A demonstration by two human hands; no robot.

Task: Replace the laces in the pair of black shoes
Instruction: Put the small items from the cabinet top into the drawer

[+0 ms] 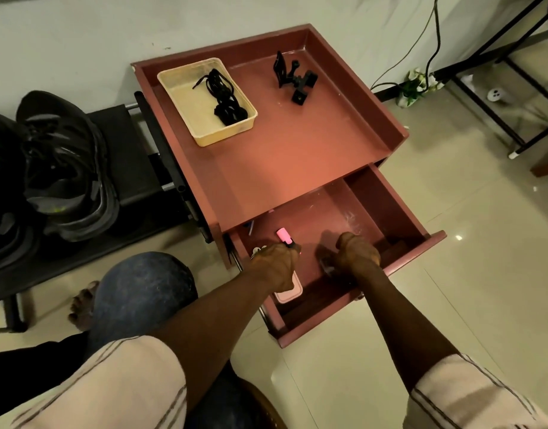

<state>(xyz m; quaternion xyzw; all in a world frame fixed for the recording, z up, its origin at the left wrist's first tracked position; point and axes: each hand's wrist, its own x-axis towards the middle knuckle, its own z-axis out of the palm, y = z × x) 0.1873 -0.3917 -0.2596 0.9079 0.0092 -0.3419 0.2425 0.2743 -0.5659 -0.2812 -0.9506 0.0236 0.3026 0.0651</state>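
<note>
A: Where are the black laces [224, 99]?

B: They lie bundled in a beige tray [204, 136] at about 11 o'clock on the reddish tabletop [282, 150]. No hand is touching them.

A: And the black shoes [65, 168]?

B: They are off at 9 o'clock from the cabinet, side by side on a low black rack [136, 168] against the wall, well apart from both hands.

A: What else is on the tabletop?

B: A black bracket [296, 77] stands at about 1 o'clock, apart from the tray.

A: What is the person's left hand [276, 267] doing?

B: It is down in the open drawer [387, 205], which juts out at 5 o'clock from the tabletop. The fingers are curled round a pink marker [283, 235], whose cap end pokes out toward 12 o'clock. A pale pink case [288, 294] lies in the drawer, partly under that hand at 6 o'clock.

A: And the right hand [358, 253]?

B: It is in the same drawer, at 3 o'clock from the left hand. Its fingers bend downward over something small and dim on the drawer floor. It cannot be told whether they hold it or only rest there.

A: Anything of the person besides the arms?

B: A knee in blue denim [142, 289] shows at 7 o'clock from the drawer, with pale short sleeves at the bottom edge.
</note>
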